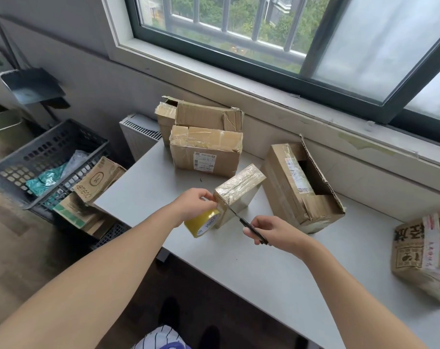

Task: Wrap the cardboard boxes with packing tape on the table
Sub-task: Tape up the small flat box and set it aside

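Both arms reach over the grey desk (264,268) to the small tape-covered box (241,187) near its front edge, the left hand (191,202) holding the yellow tape roll (204,222) against the box's near corner, the right hand (271,230) gripping black scissors (248,224) aimed at that corner.

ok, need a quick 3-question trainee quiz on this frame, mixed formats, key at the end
1. Multiple choice: what does the right hand hold? A) a marker B) scissors C) a box cutter
2. True or false: the big box to the right of the small taped box has all its flaps sealed shut.
3. Short answer: which hand grips the yellow tape roll beside the small taped box?

Key: 1 B. 2 False, a flap stands open. 3 The left hand.
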Demonstrator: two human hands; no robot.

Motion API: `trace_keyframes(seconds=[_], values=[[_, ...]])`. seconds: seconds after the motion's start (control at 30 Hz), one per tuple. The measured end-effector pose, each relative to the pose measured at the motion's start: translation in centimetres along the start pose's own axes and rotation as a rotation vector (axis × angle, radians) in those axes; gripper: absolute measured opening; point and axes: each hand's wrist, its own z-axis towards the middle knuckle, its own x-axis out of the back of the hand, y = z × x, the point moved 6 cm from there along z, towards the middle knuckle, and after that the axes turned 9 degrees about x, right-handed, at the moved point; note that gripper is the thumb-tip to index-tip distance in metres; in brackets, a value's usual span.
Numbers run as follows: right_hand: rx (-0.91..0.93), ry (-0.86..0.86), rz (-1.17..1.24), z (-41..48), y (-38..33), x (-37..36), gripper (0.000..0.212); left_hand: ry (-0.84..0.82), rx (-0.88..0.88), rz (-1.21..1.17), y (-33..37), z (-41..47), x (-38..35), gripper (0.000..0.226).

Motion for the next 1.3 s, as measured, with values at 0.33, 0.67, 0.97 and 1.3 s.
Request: trace_keyframes(seconds=[0.33, 0.67, 0.97, 1.3], values=[[-0.016, -0.042, -0.005, -0.3, 0.9, -0.4, 0.051, -0.006, 0.002, -0.017, -0.3, 0.4, 0.9, 0.012], [0.038, 0.038, 0.068, 1.4, -1.4, -1.5, 0.041, -0.082, -0.031, 0.007, 0.1, 0.3, -0.2, 0.012], [-0.028, 0.010, 0.115, -0.8, 1.1, -2.1, 0.039, -0.042, -0.007, -0.022, -0.4, 1.0, 1.1, 0.012], [-0.086, -0.018, 0.169, -2.1, 2.9, -3.6, 0.042, -0.062, -0.006, -0.019, -0.1, 1.4, 1.5, 0.015]])
